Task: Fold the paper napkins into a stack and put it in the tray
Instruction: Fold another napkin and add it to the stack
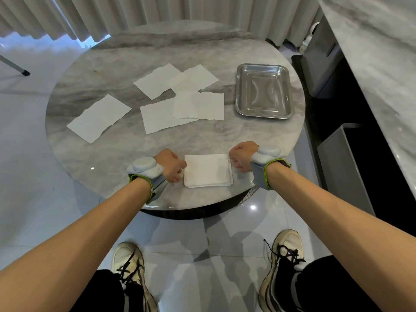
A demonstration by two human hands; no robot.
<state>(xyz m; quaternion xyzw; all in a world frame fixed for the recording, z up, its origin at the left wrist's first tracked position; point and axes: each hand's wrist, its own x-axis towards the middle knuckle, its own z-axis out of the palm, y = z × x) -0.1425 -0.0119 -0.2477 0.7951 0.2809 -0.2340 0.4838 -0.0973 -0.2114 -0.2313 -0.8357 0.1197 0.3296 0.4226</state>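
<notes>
White folded stack of napkins (208,170) near the front edge of a round marble table (225,136), flanked by left hand (170,164) and right hand (243,156), fingers curled, touching its side edges; whether pinching the paper, cannot tell. Farther back, several unfolded napkins (99,118) scattered loose, steel tray (240,109) well apart at the right, nothing in it. Likely risks: layers fanning or slipping if lifted from one side only, thin sheets tearing under hard squeezing.
</notes>
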